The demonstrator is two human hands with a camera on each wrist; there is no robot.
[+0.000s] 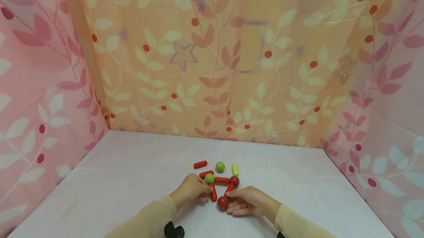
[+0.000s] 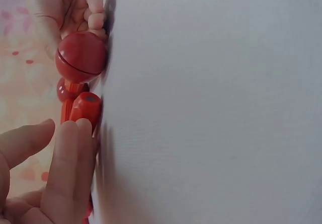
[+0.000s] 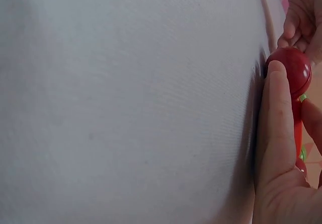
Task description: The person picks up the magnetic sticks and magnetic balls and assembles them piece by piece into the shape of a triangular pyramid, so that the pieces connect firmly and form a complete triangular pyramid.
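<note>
Red and green magnetic sticks and balls form an open chain on the table. My left hand is at its left side, fingertips against a red stick that hangs from a green ball. In the left wrist view the thumb stands apart from that stick's free end. On the right, my right hand lies with extended fingers beside the near red ball. Its thumb is at the red stick leading to the far red ball. A horizontal red stick spans the far side.
Beyond the chain lie a loose red stick, a green ball and a yellow-green stick reaching the far red ball. Another red stick touches the green corner ball. Patterned curtains surround the white table.
</note>
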